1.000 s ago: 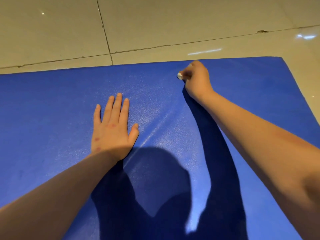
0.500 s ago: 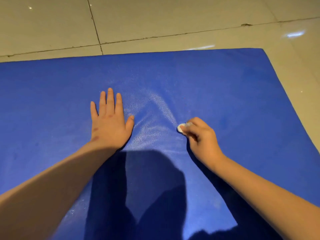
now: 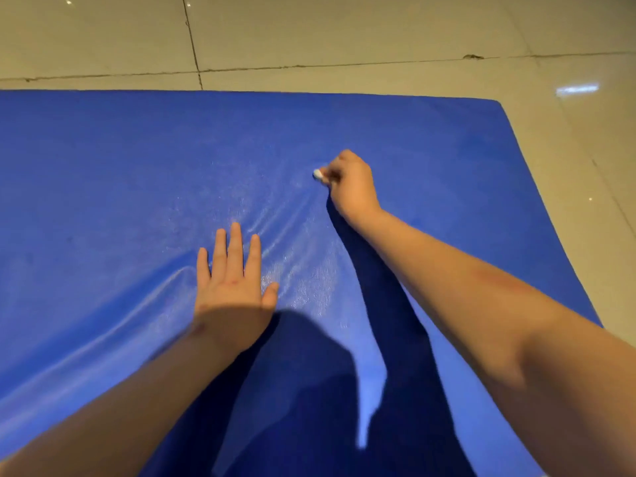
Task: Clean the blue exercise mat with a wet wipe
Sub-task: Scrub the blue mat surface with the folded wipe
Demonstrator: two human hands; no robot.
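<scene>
within 1 second the right hand (image 3: 351, 187), fingers curled round the balled wet wipe (image 3: 318, 174), had swept in and back out toward 12 o'clock on the blue exercise mat (image 3: 103, 166). the left hand (image 3: 234, 287), fingers straight, stayed flat at its 7 o'clock. scrubbing looked midway.

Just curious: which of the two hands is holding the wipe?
The right hand, fingers curled round the small white wipe; the left hand lies flat on the blue mat.
</scene>
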